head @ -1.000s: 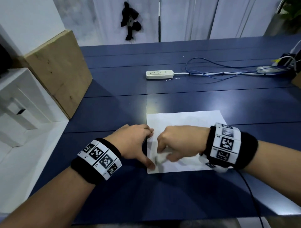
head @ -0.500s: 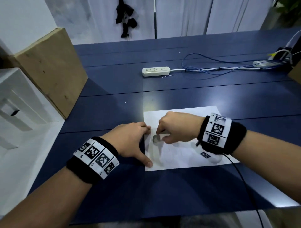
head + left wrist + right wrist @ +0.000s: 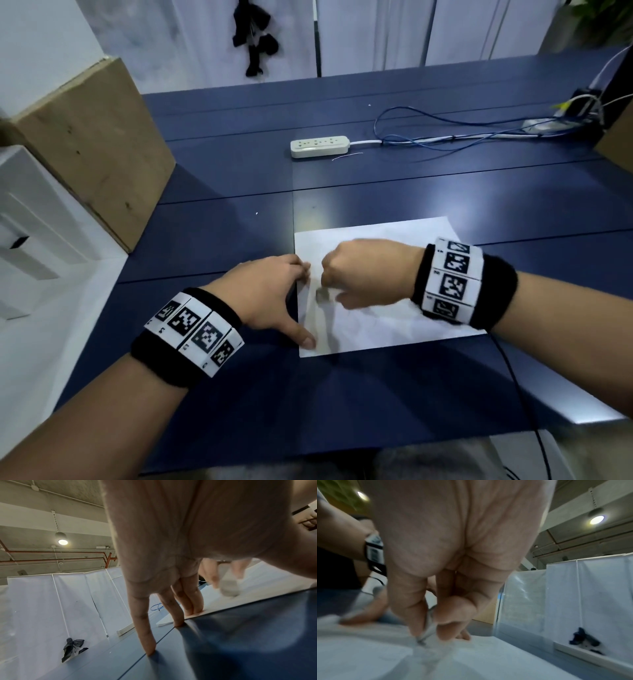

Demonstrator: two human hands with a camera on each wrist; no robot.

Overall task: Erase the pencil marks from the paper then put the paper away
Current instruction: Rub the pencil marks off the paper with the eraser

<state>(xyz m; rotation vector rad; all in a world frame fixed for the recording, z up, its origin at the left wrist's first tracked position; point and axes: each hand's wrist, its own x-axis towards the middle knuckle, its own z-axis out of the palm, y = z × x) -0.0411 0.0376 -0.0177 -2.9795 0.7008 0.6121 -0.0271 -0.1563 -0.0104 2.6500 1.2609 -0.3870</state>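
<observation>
A white sheet of paper (image 3: 383,329) lies flat on the blue table (image 3: 239,240) in front of me, with faint pencil marks on its near half. My left hand (image 3: 274,301) lies spread on the paper's left edge, its fingertips (image 3: 193,612) and thumb pressing down on it. My right hand (image 3: 363,274) is curled over the paper's left part and pinches a small white eraser (image 3: 322,297), whose tip touches the sheet. The eraser (image 3: 428,630) shows blurred between thumb and forefinger in the right wrist view, and the same eraser (image 3: 229,588) appears beyond my left fingers.
A white power strip (image 3: 320,146) with blue and white cables (image 3: 445,137) lies further back on the table. A wooden box (image 3: 89,150) stands at the left edge beside a white unit (image 3: 30,219). White screens (image 3: 376,31) close off the far side.
My right hand has carried the eraser from the paper's near-left corner up towards its left middle and keeps rubbing there. My left hand has stayed pressed on the paper's left edge.
</observation>
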